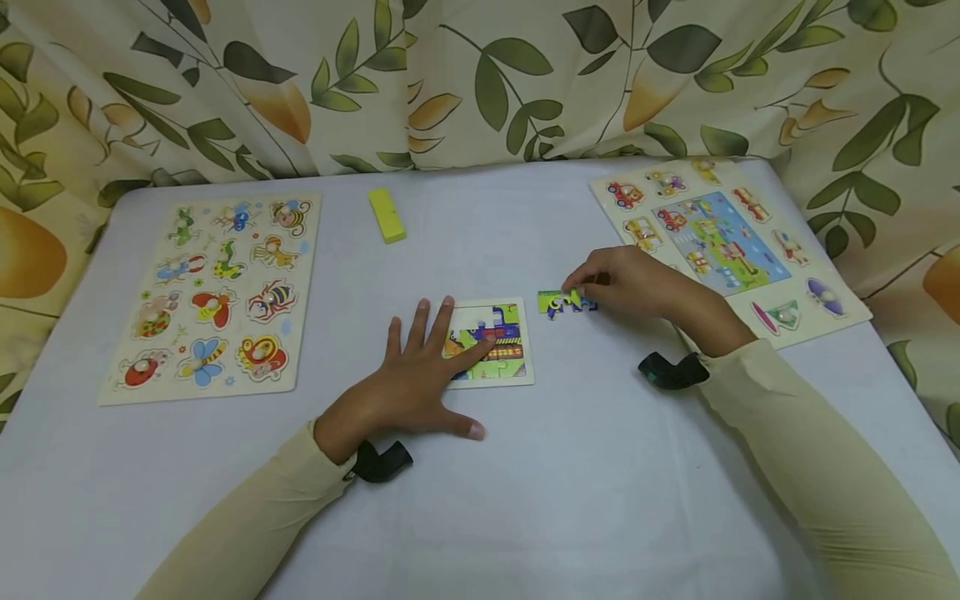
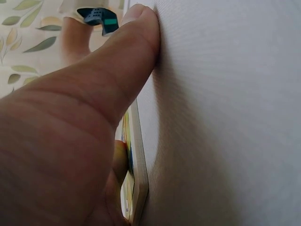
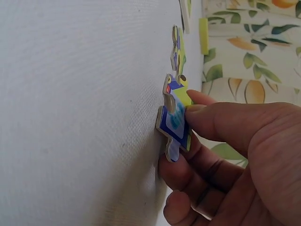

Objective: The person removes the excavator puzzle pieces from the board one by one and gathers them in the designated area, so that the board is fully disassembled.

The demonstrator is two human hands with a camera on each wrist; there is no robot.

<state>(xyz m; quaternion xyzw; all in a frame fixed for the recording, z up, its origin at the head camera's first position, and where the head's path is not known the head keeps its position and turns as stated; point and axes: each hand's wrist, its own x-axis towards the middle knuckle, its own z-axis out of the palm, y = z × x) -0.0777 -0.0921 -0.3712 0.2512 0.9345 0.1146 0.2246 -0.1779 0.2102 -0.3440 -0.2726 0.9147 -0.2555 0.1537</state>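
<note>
Fingers spread, my left hand (image 1: 420,371) rests across a small framed jigsaw puzzle (image 1: 529,358), partly covering its picture. In the left wrist view its thumb (image 2: 117,61) touches the cloth beside the frame's edge (image 2: 139,174). To the right of the frame, my right hand (image 1: 630,283) pinches a jigsaw piece (image 3: 175,115) between thumb and finger. That piece is blue, purple and yellow-green. Another jigsaw piece (image 1: 550,302) of similar colours lies just left of it. The upper left of the framed picture has a pale area without pieces.
An insect puzzle board (image 1: 202,283) lies on the left, and a vehicle puzzle board (image 1: 817,325) on the right, partly behind my right forearm. A yellow block (image 1: 386,215) sits toward the back. White cloth (image 1: 540,500) covers the table, with a leaf-patterned curtain (image 1: 450,83) behind.
</note>
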